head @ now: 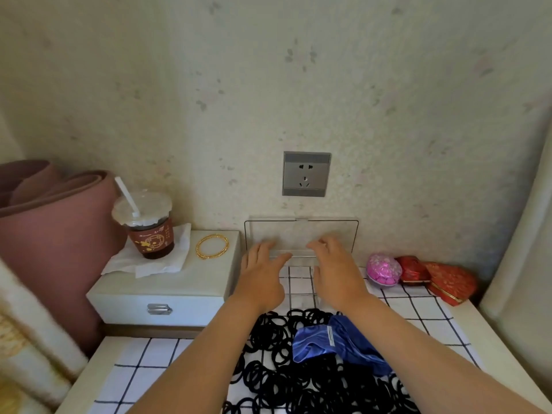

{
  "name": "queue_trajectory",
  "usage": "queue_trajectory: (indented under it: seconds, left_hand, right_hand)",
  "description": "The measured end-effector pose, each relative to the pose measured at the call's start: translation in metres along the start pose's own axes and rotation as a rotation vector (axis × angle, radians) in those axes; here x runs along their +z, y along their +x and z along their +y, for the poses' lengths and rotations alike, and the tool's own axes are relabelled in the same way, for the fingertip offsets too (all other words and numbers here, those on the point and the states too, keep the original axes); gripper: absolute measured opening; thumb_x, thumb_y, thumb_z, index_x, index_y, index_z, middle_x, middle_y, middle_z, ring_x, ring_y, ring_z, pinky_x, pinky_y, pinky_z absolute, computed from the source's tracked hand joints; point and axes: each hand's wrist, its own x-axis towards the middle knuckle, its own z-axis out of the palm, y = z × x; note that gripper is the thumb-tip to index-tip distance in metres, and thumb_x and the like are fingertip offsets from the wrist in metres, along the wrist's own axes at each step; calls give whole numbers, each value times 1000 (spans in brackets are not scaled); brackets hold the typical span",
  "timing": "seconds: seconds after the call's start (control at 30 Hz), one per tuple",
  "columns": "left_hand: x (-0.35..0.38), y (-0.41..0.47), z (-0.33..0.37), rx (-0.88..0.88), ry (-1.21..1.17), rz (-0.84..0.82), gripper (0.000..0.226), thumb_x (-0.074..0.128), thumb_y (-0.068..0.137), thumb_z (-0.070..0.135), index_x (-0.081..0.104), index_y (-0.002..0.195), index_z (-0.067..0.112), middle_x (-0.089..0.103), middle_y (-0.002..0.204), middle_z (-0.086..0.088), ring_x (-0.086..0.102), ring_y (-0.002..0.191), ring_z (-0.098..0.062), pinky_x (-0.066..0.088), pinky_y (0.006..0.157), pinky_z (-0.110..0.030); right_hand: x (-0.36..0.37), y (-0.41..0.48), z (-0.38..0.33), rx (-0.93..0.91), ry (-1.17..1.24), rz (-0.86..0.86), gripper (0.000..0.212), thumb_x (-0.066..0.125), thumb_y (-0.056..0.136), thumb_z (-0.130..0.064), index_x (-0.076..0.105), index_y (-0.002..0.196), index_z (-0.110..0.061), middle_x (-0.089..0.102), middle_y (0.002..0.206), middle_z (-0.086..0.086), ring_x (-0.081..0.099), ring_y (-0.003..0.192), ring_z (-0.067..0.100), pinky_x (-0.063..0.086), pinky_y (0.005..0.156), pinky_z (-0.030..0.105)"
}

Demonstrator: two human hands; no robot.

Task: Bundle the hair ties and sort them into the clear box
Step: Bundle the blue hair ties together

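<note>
Against the wall, reaching with left hand (259, 276) and right hand (336, 271), both spread and empty, over the clear box (301, 234), lid up; hair ties (286, 375) lying loose nearer, unbundled. Next, probably: gathering some for bundling.

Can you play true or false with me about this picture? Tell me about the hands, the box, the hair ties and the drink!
1. Both hands reach over the clear box. True: left hand and right hand are above it.
2. The black hair ties are already in the box. False: they lie piled on the checked cloth.
3. The drink cup has a straw. True.
4. The gold bangles are on a wrist. False: they rest on the white drawer unit.
5. A blue pouch lies on the hair ties. True.
</note>
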Motion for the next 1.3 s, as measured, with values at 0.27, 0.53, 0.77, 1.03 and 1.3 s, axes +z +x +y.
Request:
queue_trajectory:
  seconds: [0.27, 0.53, 0.77, 1.03, 1.3]
  left_hand:
    - [8, -23, 10, 38, -48, -179, 70, 38, 96, 15, 10, 156, 36, -15, 163, 3, -20, 148, -18, -7, 121, -40]
    - [1, -53, 33, 64, -80, -91, 60, 38, 101, 25, 14, 155, 32, 0, 164, 1, -8, 150, -18, -3, 122, -42]
    - [-12, -100, 61, 136, -257, 122, 26, 57, 90, 21, 61, 114, 30, 56, 108, 11, 47, 105, -9, 43, 92, -26]
    - [14, -138, 67, 74, -127, -29, 39, 66, 79, 42, 64, 117, 32, 60, 107, 5, 49, 107, -16, 40, 86, -27]
    - [-14, -122, 78, 37, -360, 73, 36, 70, 84, 38, 64, 119, 32, 61, 116, 6, 52, 109, -11, 42, 95, -30]
  right_hand:
    - [-16, -36, 6, -5, -5, -170, 47, 44, 102, -17, 44, 148, -10, 35, 157, 14, 35, 145, 29, 24, 119, 37]
    - [-57, -68, -5, 27, 3, -255, 49, 45, 104, -27, 38, 151, -17, 32, 160, 8, 30, 147, 24, 23, 119, 40]
    - [-86, -118, -48, 116, 159, -341, 30, 56, 95, -26, 66, 123, -31, 61, 117, -7, 59, 103, 14, 49, 90, 33]
    - [-75, -129, -53, 17, -120, -393, 16, 63, 88, -38, 76, 91, -30, 64, 94, -3, 56, 92, 22, 46, 72, 33]
    - [-110, -116, -47, 149, 169, -101, 18, 60, 94, -32, 76, 100, -29, 72, 96, -9, 65, 92, 17, 51, 81, 34]
